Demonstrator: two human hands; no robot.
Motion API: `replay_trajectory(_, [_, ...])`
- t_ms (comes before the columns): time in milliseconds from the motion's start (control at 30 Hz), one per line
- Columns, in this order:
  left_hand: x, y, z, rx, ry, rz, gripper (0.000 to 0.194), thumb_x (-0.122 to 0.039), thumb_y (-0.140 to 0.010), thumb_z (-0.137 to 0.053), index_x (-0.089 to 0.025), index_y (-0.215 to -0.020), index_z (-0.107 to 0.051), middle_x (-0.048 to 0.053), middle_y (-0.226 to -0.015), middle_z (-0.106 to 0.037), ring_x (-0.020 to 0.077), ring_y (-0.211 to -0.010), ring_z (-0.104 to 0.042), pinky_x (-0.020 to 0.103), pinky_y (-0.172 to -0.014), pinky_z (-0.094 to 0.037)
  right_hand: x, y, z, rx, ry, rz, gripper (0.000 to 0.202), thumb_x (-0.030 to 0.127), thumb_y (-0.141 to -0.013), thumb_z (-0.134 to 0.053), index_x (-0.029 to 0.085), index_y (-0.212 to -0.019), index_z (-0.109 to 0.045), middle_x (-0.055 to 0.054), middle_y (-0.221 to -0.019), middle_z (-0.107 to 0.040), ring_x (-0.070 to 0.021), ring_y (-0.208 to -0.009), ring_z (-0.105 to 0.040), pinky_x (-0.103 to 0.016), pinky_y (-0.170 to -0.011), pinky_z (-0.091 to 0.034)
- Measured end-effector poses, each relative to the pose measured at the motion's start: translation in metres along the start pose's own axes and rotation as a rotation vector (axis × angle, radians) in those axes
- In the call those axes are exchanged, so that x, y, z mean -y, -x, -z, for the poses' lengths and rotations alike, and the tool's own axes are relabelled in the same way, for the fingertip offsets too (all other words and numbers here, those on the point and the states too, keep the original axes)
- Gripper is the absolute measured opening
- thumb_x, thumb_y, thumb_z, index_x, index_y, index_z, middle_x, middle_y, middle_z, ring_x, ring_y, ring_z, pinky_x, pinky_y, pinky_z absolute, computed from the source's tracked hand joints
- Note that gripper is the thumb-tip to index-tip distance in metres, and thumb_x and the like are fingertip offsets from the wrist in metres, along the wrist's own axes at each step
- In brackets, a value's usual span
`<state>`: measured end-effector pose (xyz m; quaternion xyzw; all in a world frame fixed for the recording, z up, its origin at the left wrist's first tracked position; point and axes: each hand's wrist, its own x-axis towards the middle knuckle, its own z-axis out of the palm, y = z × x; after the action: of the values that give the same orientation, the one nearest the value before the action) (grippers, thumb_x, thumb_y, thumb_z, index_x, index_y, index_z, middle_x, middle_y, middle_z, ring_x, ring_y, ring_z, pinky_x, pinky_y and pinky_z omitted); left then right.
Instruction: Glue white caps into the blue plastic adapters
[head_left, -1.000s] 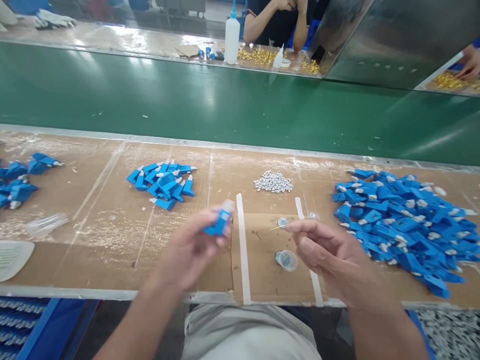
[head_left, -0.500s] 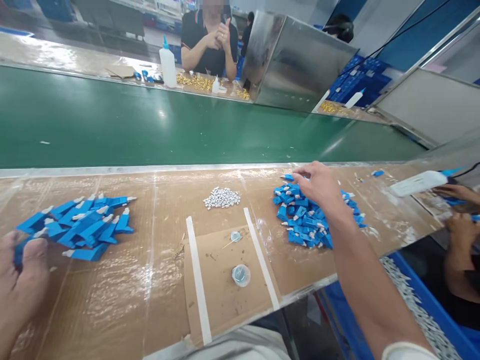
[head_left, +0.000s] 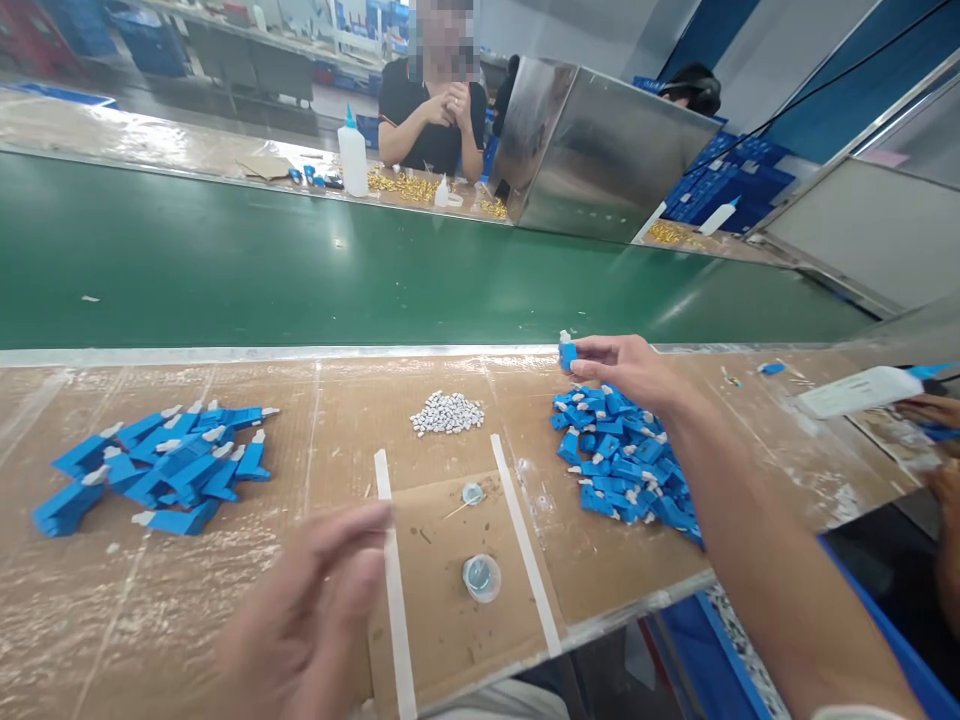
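My right hand (head_left: 626,368) pinches a blue block-like piece with a white tip (head_left: 568,355) between thumb and fingers, the tip pointing up. Below that hand lies a heap of similar blue pieces (head_left: 619,455). My left hand (head_left: 311,605) is blurred by motion above the table, left of a taped cardboard sheet (head_left: 431,640); thumb and forefinger look apart and nothing shows between them. Another group of blue white-tipped pieces (head_left: 172,455) lies at the left. Between the two groups is a small pile of whitish-grey bits (head_left: 448,413).
On the cardboard stand a small cup of bluish liquid (head_left: 481,577) and a blob with a thin stick (head_left: 472,494). A green conveyor belt (head_left: 262,270) runs behind. A white bottle (head_left: 862,392) lies tilted at right, near a co-worker's hand. Another person (head_left: 431,125) sits opposite.
My left hand has let go of a blue piece at the left group and moved right. My right hand has lifted a blue piece off the heap's far edge.
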<state>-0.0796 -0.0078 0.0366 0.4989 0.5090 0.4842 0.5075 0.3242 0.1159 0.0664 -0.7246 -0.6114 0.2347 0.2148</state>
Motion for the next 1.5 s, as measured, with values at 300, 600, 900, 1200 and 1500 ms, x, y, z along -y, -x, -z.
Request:
replay_trajectory(300, [-0.002,-0.006,-0.103,0.325,0.346,0.104,0.037,-0.036,-0.093,-0.068,-0.020,-0.126,-0.066,0.010,-0.127,-0.071,0.0240,-0.114,-0.068,0.031,-0.098,-0.052,0.088,0.168,-0.117,-0.407,-0.190,0.488,0.038,0.021,-0.088,-0.073,0.029,-0.125,-0.069,-0.010,-0.111,-0.074,-0.0270,-0.102,-0.069,-0.044,-0.091,-0.059])
replay_trajectory(600, [0.035,-0.006,-0.068,0.218,0.554,0.331,0.046,-0.039,-0.090,-0.073,-0.014,-0.126,-0.060,0.013,-0.109,-0.077,0.0207,-0.093,-0.075,0.026,-0.073,-0.056,0.024,0.190,-0.134,-0.009,-0.625,-0.049,0.026,0.042,-0.089,-0.074,0.021,-0.104,-0.075,-0.006,-0.098,-0.072,-0.0199,-0.084,-0.068,-0.032,-0.071,-0.058])
replay_trajectory(900, [0.058,-0.005,-0.060,0.280,0.672,0.526,0.029,-0.031,-0.085,-0.079,-0.013,-0.099,-0.061,0.011,-0.102,-0.076,0.0176,-0.089,-0.075,0.021,-0.072,-0.059,0.024,0.187,-0.167,0.069,-0.676,-0.075,0.029,0.046,-0.086,-0.075,0.020,-0.098,-0.076,-0.004,-0.086,-0.069,-0.0161,-0.070,-0.061,-0.029,-0.061,-0.049])
replay_trajectory(1200, [0.057,-0.007,-0.055,0.297,0.713,0.554,0.023,-0.026,-0.086,-0.077,-0.011,-0.101,-0.067,0.012,-0.104,-0.076,0.0193,-0.090,-0.076,0.019,-0.069,-0.060,0.032,0.193,-0.159,0.004,-0.457,0.237,0.011,0.026,-0.094,-0.068,0.026,-0.099,-0.078,-0.003,-0.089,-0.056,-0.0173,-0.079,-0.056,-0.030,-0.066,-0.045])
replay_trajectory(1500, [0.054,-0.006,-0.054,0.340,0.712,0.570,0.022,-0.030,-0.090,-0.072,-0.011,-0.101,-0.072,0.014,-0.107,-0.075,0.0190,-0.091,-0.073,0.021,-0.072,-0.060,0.036,0.198,-0.146,0.078,-0.346,0.208,0.013,0.029,-0.099,-0.061,0.023,-0.090,-0.068,-0.001,-0.086,-0.054,-0.0167,-0.076,-0.052,-0.031,-0.069,-0.041])
